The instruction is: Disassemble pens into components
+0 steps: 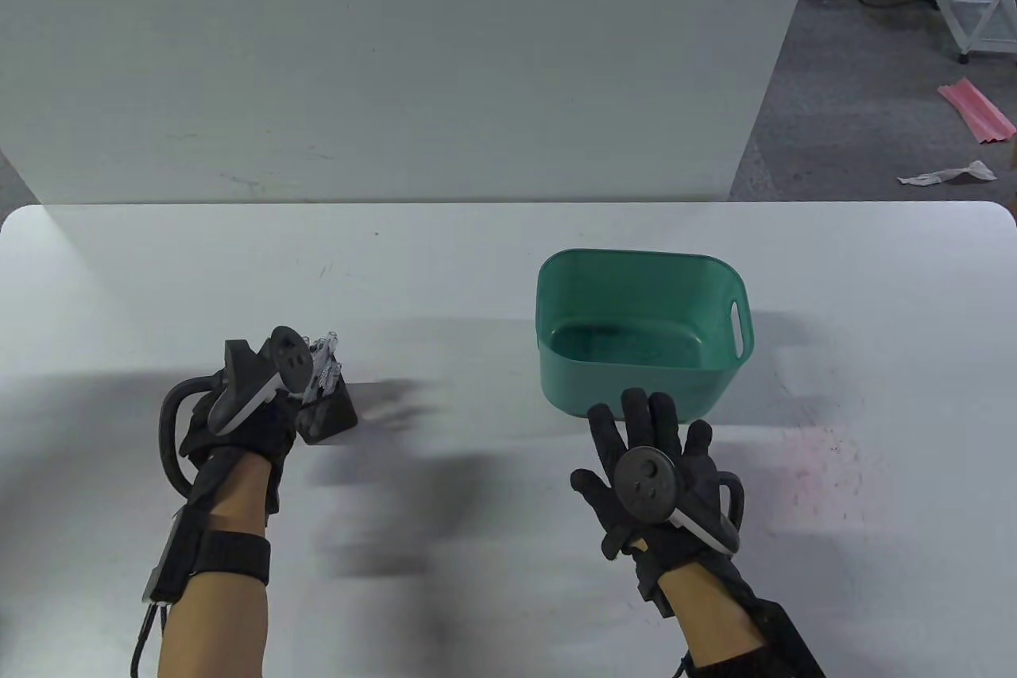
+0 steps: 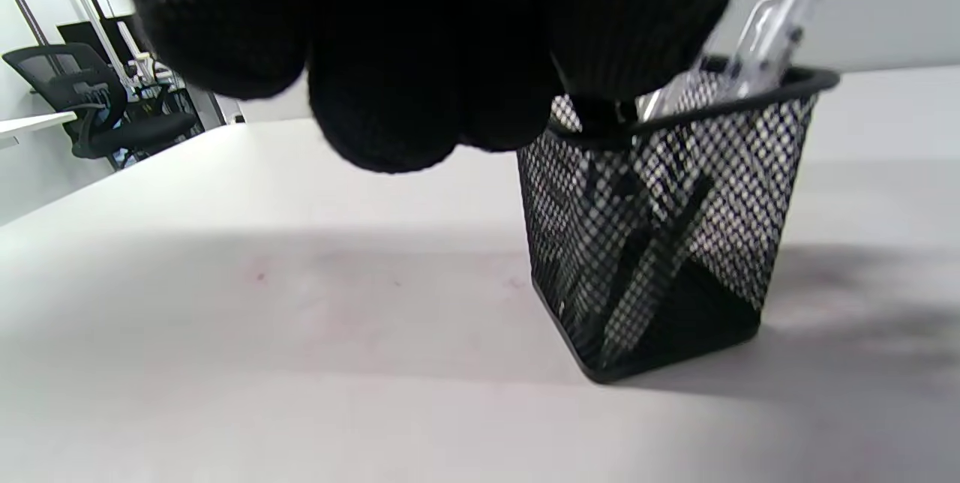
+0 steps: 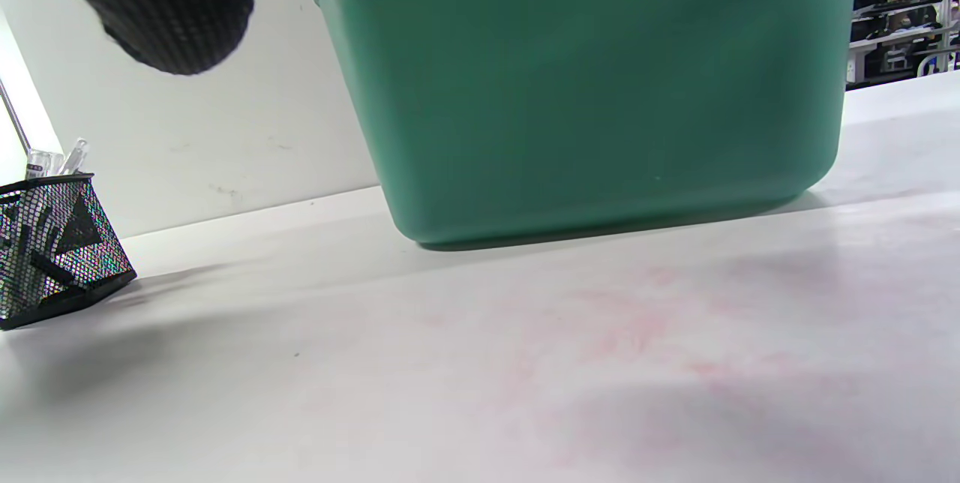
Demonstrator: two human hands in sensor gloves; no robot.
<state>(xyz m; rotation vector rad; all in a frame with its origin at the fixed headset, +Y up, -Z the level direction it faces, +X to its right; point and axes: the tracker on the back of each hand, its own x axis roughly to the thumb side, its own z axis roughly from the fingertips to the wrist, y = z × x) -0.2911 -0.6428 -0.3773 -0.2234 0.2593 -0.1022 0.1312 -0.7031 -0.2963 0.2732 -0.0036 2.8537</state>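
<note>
A black mesh pen holder (image 1: 332, 414) stands on the white table (image 1: 477, 273) at the left, with several clear pens (image 1: 324, 362) standing in it. My left hand (image 1: 270, 412) is right beside it, its fingers curled over the holder's near rim. In the left wrist view the curled fingers (image 2: 420, 70) hang over the holder (image 2: 660, 243), one reaching its rim next to the pens (image 2: 761, 25). Whether they grip a pen is hidden. My right hand (image 1: 647, 455) is flat with spread fingers, empty, just in front of the green bin (image 1: 572, 384).
The green plastic bin (image 3: 585, 93) has a handle slot on its right wall and looks empty inside. A white wall panel stands behind the table's far edge. The pen holder also shows at the left of the right wrist view (image 3: 52, 243).
</note>
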